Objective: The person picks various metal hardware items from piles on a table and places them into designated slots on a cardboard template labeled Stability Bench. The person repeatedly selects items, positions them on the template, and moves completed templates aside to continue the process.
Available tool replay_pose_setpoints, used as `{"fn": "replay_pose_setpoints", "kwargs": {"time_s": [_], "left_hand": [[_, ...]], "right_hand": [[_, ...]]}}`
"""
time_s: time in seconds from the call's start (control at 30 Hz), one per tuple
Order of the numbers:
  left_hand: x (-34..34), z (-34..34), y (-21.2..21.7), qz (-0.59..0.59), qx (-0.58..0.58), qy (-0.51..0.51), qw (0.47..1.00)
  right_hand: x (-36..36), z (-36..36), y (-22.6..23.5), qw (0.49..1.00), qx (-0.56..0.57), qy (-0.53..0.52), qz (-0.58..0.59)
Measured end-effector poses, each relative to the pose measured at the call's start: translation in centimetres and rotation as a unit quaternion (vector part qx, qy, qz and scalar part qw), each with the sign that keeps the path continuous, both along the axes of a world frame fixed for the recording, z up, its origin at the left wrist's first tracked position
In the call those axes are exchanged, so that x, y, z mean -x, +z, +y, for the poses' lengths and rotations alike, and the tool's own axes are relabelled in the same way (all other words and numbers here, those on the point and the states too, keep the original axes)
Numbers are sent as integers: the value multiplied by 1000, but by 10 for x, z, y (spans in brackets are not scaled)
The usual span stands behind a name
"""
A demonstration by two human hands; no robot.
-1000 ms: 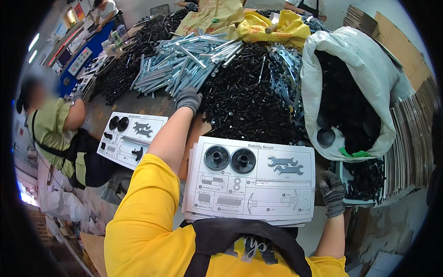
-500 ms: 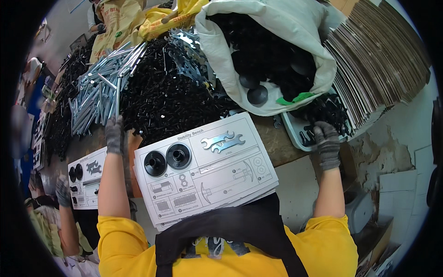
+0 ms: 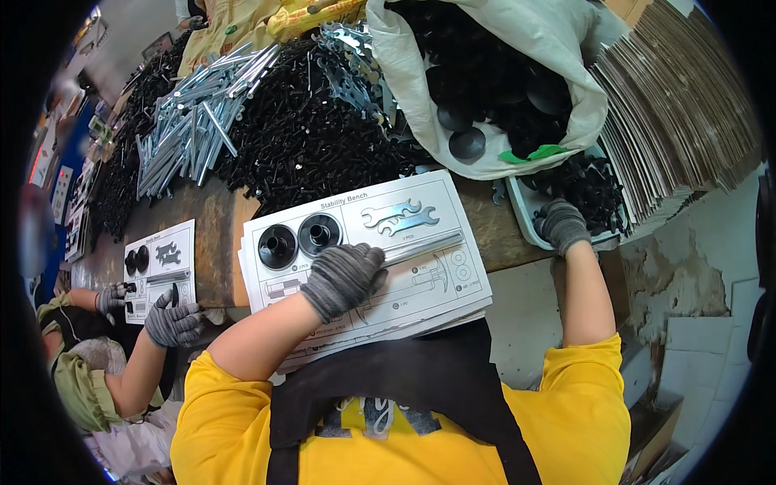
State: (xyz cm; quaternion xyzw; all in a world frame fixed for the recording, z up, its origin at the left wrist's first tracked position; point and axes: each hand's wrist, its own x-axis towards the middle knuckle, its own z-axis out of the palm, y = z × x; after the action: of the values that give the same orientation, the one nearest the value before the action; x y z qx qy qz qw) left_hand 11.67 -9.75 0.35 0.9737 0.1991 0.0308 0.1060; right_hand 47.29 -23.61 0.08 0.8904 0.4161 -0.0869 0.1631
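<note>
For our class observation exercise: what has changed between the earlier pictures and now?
The left hand has left the rod pile, coming back over the printed sheet. A silver rod now lies there, its left end under the hand; whether it is gripped is unclear. The right hand, first beside the sheet, moved rightward to the white tray; any hold is hidden. The two black discs and two wrenches stayed.
</note>
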Motion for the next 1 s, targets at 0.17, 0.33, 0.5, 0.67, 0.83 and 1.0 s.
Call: {"fn": "replay_pose_setpoints", "kwargs": {"time_s": [0.17,0.33,0.5,0.67,0.83,1.0], "left_hand": [[3,4,-1,-6,4,20,1000],[25,19,-6,30,60,59,996],[29,20,-9,-5,81,66,995],[57,27,-1,-231,174,103,952],[96,23,2,-257,185,196,928],[120,24,-1,-301,241,283,878]], "right_hand": [[7,-22,-2,881,-462,33,100],[71,-24,38,676,-459,-90,569],[110,2,9,791,-300,248,472],[151,14,8,803,-189,243,511],[168,10,-7,859,-272,331,280],[174,9,3,880,-249,318,249]]}}
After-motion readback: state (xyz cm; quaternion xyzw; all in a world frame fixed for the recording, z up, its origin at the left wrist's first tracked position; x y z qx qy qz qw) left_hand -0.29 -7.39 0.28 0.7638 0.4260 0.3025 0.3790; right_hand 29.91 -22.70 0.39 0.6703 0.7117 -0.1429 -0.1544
